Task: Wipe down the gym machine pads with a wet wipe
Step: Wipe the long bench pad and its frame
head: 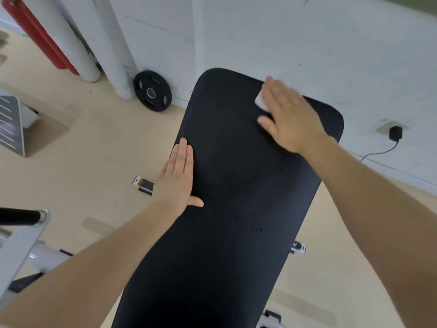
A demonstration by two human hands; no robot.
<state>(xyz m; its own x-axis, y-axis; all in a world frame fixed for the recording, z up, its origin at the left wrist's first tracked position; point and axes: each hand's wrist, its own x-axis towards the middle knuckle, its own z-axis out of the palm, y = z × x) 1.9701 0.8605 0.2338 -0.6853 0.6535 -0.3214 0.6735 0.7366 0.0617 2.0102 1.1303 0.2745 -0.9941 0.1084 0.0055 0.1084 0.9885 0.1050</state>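
Head view: my flat right hand (287, 112) is pressing the white wet wipe (260, 101) onto the black ribbed pad (236, 185) while my flat left hand (178, 178) is steadying it.

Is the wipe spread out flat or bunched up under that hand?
Cannot tell. Only a small white corner of the wet wipe shows; the flat right hand covers the rest against the black bench pad.
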